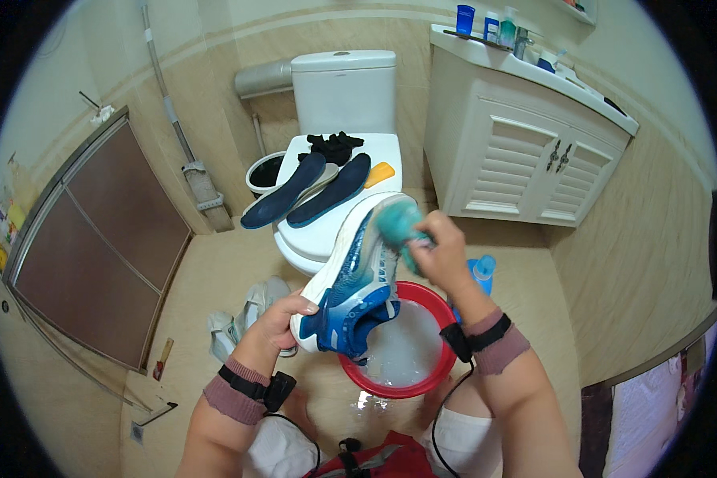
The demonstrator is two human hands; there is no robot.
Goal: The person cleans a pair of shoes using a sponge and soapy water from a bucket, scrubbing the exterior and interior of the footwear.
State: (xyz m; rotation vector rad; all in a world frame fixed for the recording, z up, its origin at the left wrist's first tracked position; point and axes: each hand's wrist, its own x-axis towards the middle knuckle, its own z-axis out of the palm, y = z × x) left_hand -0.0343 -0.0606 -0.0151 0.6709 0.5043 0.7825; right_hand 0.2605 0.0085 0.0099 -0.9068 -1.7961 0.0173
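My left hand (282,316) grips the heel of a blue and white running shoe (352,281), which is tilted with its toe pointing away from me. A teal scrubbing brush (399,226), blurred, is held in my right hand (442,246) against the upper near the toe. Below the shoe stands a red plastic basin (448,361) with cloudy, sudsy water (409,346) in it. The shoe covers part of the basin's far left side.
Dark insoles (328,190), a black cloth (334,143) and a yellow-orange object (379,174) lie on the closed toilet lid (388,149). Light-coloured shoes (266,299) sit left of the basin, a blue bottle (484,275) right of it. A flat mop (206,191) leans on the wall.
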